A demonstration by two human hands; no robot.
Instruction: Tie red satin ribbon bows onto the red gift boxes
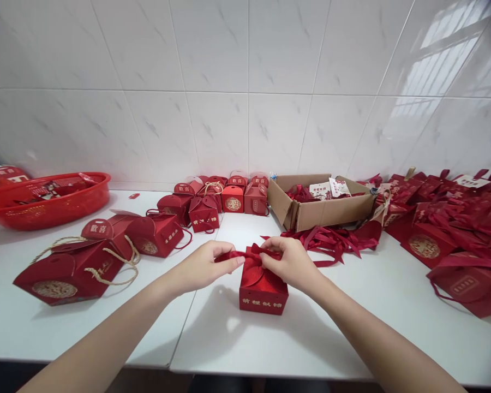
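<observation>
A small red gift box (263,295) with gold characters on its front stands upright on the white table, its top flaps folded over. A dark red ribbon (254,256) is gathered into a bow or knot on top of it. My left hand (207,263) pinches one length of this ribbon between thumb and fingers, just left of the box. Above the box's right side, my right hand (288,262) is closed on the ribbon near the knot. The fingers partly hide the loops.
Behind stand several closed red gift boxes (233,200) and a cardboard carton (331,214) of ribbons and tags. Loose ribbons (331,243) lie before the carton. Larger red boxes (69,273) and a red plastic basket (65,210) are left; many ribboned boxes (466,284) crowd the right.
</observation>
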